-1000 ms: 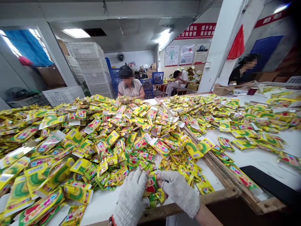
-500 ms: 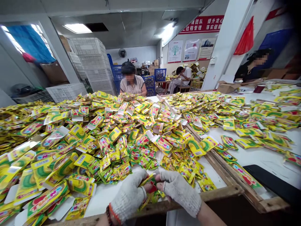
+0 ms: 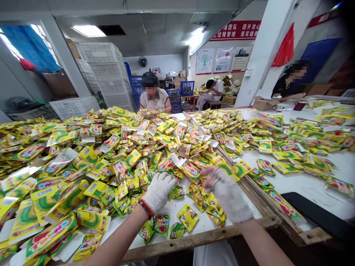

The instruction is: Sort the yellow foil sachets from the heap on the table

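My left hand [image 3: 161, 190], in a white fingerless knit glove, reaches down onto small green candy sachets [image 3: 177, 193] at the foot of the pile; its fingertips are hidden. My right hand [image 3: 229, 194], gloved alike and smeared by motion, is over yellow sachets [image 3: 199, 197] near the wooden divider, fingers apart, with nothing seen in them. Between my arms lie a single yellow sachet [image 3: 188, 217] and a few green sachets [image 3: 161, 224]. Flat yellow candy boxes [image 3: 59, 236], some with flaps open, are heaped ahead and left.
A wooden divider [image 3: 256, 194] and front rail [image 3: 194, 242] edge the table. Across the divider are filled-looking boxes [image 3: 288, 156], a blurred box [image 3: 267, 122] above them and a black phone-like slab [image 3: 316, 214]. A co-worker [image 3: 155, 98] sits opposite; others sit farther back.
My hands have parted from over the front rail, where both held a yellow box. The left moved forward to the green sachets, the right went right. A blurred box now appears above the right-hand pile.
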Demonstrator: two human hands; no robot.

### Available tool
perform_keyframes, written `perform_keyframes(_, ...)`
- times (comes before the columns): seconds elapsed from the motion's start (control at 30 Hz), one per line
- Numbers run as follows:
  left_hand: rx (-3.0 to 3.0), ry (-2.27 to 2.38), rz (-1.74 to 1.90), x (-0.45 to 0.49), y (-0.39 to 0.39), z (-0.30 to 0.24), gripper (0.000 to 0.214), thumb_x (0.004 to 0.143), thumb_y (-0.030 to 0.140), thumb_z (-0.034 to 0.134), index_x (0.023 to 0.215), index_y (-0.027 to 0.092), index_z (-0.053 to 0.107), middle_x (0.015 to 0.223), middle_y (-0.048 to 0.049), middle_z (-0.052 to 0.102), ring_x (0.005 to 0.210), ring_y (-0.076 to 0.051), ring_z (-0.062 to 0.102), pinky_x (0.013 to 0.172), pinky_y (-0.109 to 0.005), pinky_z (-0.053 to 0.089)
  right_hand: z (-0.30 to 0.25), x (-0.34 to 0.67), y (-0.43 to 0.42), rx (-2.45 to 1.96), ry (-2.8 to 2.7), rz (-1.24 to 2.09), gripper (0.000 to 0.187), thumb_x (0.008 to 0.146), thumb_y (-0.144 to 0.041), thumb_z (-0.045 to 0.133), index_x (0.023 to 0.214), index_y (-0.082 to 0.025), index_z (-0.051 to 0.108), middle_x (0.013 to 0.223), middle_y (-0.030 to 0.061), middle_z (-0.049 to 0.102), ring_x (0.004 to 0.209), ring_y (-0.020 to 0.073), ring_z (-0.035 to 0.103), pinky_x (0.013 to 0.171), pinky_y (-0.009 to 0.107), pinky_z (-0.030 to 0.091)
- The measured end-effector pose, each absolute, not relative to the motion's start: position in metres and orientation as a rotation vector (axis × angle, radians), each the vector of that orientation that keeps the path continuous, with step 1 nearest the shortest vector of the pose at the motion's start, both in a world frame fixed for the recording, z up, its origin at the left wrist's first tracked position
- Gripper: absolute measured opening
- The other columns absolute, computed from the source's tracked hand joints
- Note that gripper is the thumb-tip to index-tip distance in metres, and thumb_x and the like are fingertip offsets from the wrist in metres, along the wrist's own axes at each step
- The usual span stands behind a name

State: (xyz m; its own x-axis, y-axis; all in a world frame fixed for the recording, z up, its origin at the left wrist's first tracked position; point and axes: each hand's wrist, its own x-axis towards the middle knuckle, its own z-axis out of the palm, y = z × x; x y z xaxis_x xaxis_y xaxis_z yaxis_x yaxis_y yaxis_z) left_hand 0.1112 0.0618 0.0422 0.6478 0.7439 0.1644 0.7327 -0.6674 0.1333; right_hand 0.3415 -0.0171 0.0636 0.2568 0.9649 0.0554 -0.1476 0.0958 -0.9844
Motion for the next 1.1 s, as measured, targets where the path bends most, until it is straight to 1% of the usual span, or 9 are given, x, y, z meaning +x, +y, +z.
perform_keyframes(0.07, 2.842, 1.281, 0.256, 0.119, 0.061, 0.036, 0.036, 0.082, 0.006, 0.053, 0.113, 0.022, 0.063, 0.109, -0.0101, 0.067, 0.108, -0.027, 0.056, 0.101, -0.049, 0.038, 0.041, 0.324, -0.025, -1.369, -1.309, 1.168, 0.019, 0.075, -0.025, 0.062, 0.091, -0.020, 0.069, 0.077, 0.0020, 0.069, 0.059, 0.0152, 0.062, 0.055, 0.025, 0.050)
perform_keyframes(0.17, 2.851, 1.382, 0.213, 0.122, 0.058, 0.036, 0.029, 0.085, 0.008, 0.048, 0.108, 0.017, 0.064, 0.105, -0.0141, 0.066, 0.104, -0.029, 0.057, 0.096, -0.051, 0.040, 0.012, 0.302, -0.032, -1.613, -1.985, 0.948, 0.044, 0.070, -0.014, 0.060, 0.112, -0.020, 0.068, 0.117, 0.0087, 0.068, 0.102, 0.0231, 0.064, 0.089, 0.030, 0.049)
perform_keyframes(0.23, 2.827, 1.445, 0.206, 0.117, 0.054, 0.041, 0.024, 0.084, 0.009, 0.051, 0.100, 0.018, 0.066, 0.103, -0.0129, 0.067, 0.103, -0.028, 0.058, 0.093, -0.047, 0.041, 0.002, 0.295, -0.032, -1.734, -2.196, 0.778, 0.054, 0.066, -0.009, 0.061, 0.118, -0.021, 0.065, 0.134, 0.0111, 0.058, 0.109, 0.0254, 0.062, 0.094, 0.031, 0.045)
perform_keyframes(0.4, 2.583, 1.561, 0.388, 0.098, 0.038, 0.043, 0.021, 0.087, 0.017, 0.050, 0.103, 0.021, 0.064, 0.100, -0.0056, 0.068, 0.093, -0.020, 0.062, 0.083, -0.031, 0.045, 0.002, 0.300, -0.024, -1.926, -2.138, 0.746, 0.037, 0.061, -0.015, 0.070, 0.098, -0.018, 0.068, 0.110, 0.0114, 0.066, 0.093, 0.0261, 0.064, 0.080, 0.033, 0.046)
perform_keyframes(0.5, 2.142, 1.475, 0.701, 0.093, 0.026, 0.033, 0.017, 0.090, 0.029, 0.050, 0.100, 0.022, 0.062, 0.092, -0.0016, 0.067, 0.087, -0.018, 0.061, 0.078, -0.028, 0.045, 0.006, 0.307, -0.023, -1.926, -2.056, 0.747, 0.016, 0.070, -0.018, 0.064, 0.086, -0.018, 0.064, 0.095, 0.0088, 0.068, 0.089, 0.0232, 0.065, 0.075, 0.030, 0.045)
perform_keyframes(0.57, 1.905, 1.395, 0.811, 0.095, 0.018, 0.026, 0.012, 0.087, 0.031, 0.053, 0.086, 0.021, 0.059, 0.079, 0.0013, 0.062, 0.077, -0.016, 0.057, 0.070, -0.025, 0.044, 0.009, 0.307, -0.024, -1.898, -1.901, 0.868, 0.003, 0.079, -0.022, 0.055, 0.081, -0.020, 0.057, 0.075, 0.0035, 0.067, 0.070, 0.0177, 0.064, 0.061, 0.026, 0.043)
perform_keyframes(0.7, 1.552, 1.263, 0.912, 0.103, 0.009, 0.019, 0.020, 0.082, 0.036, 0.057, 0.074, 0.020, 0.051, 0.067, 0.0050, 0.048, 0.061, -0.011, 0.045, 0.058, -0.022, 0.039, 0.013, 0.300, -0.025, -1.659, -1.401, 1.262, 0.016, 0.087, -0.032, 0.045, 0.074, -0.024, 0.041, 0.045, -0.0065, 0.052, 0.037, 0.0101, 0.044, 0.041, 0.020, 0.031)
perform_keyframes(0.97, 1.623, 1.337, 0.963, 0.094, 0.008, 0.029, 0.025, 0.081, 0.035, 0.059, 0.066, 0.020, 0.046, 0.063, 0.0055, 0.043, 0.060, -0.010, 0.039, 0.056, -0.022, 0.033, 0.021, 0.306, -0.022, -1.476, -1.483, 1.232, 0.012, 0.080, -0.031, 0.053, 0.073, -0.021, 0.053, 0.053, -0.0075, 0.047, 0.041, 0.0083, 0.041, 0.043, 0.021, 0.033)
perform_keyframes(1.1, 1.495, 1.152, 0.772, 0.106, 0.003, 0.026, 0.025, 0.072, 0.037, 0.066, 0.070, 0.019, 0.049, 0.061, 0.0066, 0.043, 0.057, -0.010, 0.039, 0.055, -0.023, 0.033, 0.026, 0.300, -0.020, -1.519, -1.624, 1.085, 0.004, 0.073, -0.023, 0.058, 0.074, -0.020, 0.061, 0.063, -0.0027, 0.057, 0.056, 0.0121, 0.051, 0.054, 0.023, 0.041)
